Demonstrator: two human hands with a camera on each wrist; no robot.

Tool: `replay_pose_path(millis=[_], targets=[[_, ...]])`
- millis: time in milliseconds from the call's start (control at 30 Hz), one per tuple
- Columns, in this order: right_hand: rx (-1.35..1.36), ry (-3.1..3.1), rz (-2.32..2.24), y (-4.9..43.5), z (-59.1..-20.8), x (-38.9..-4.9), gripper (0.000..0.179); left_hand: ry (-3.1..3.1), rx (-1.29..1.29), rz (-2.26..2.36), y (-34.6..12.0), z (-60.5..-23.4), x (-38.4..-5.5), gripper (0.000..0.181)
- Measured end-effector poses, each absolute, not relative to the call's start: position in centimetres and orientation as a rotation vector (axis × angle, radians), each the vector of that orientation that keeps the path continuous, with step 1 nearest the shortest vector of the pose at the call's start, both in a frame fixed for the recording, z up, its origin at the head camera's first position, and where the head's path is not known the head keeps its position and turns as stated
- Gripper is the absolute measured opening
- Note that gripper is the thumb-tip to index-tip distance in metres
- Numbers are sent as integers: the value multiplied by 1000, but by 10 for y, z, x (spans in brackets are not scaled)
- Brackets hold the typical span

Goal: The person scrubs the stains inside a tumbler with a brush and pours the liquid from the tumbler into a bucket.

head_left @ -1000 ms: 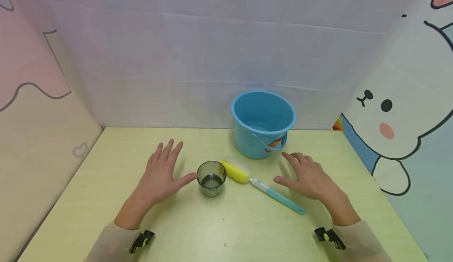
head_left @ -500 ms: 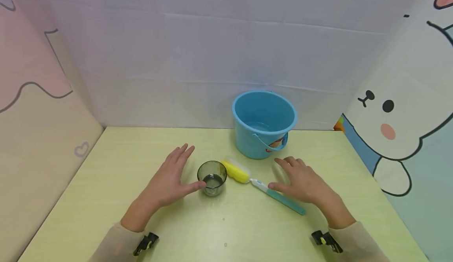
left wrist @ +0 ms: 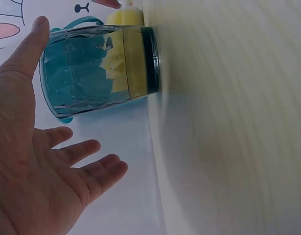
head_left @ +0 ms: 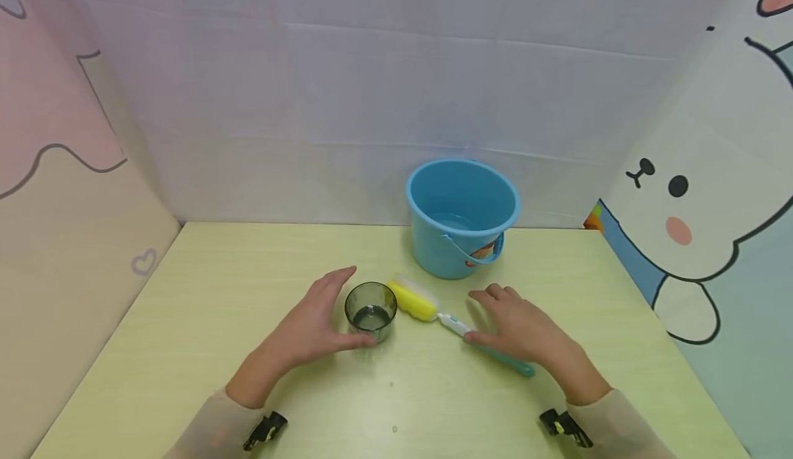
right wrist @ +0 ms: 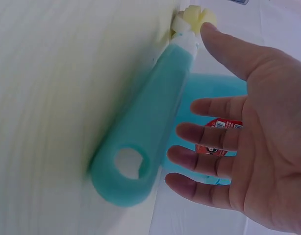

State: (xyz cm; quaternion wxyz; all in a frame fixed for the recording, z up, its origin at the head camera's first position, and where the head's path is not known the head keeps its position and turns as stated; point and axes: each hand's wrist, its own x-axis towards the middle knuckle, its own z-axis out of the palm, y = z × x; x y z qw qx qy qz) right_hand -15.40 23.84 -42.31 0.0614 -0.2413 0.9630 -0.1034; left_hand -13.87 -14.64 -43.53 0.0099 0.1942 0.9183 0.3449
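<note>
Smoky grey glass: the tumbler [head_left: 370, 310] is standing upright on the bench [head_left: 347, 411], within the gap between thumb and fingers of the left hand [head_left: 310, 332]. That hand is being held wide, its thumb lying in front of the tumbler in the head view and its fingers pointing past the left side. Contact: cannot tell.

The right hand [head_left: 523, 328] is also being held wide, fingers fairly straight and apart, palm turned toward the brush [head_left: 455, 324]. The brush is lying aslant between the hands. Its yellow sponge head [head_left: 414, 299] is resting on the far side of the left thumb, near the tumbler; its teal handle [head_left: 517, 364] is running beneath the right hand, holed end pointing toward the right wrist. The right thumb is overlapping the brush in the head view; touch cannot be judged.

The blue bucket [head_left: 436, 246] is standing upright ahead of both hands, nearer the right, its bail [head_left: 489, 260] hanging down. A red label [head_left: 482, 251] is showing behind the right fingers in the right wrist view.
</note>
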Motion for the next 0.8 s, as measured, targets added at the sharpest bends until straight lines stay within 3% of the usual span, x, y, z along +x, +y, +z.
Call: replay_pose_path(millis=[800], targets=[[-860,2787,-325,223,-430,-151,30,2665,467,1334,-130,-446,-142,111]])
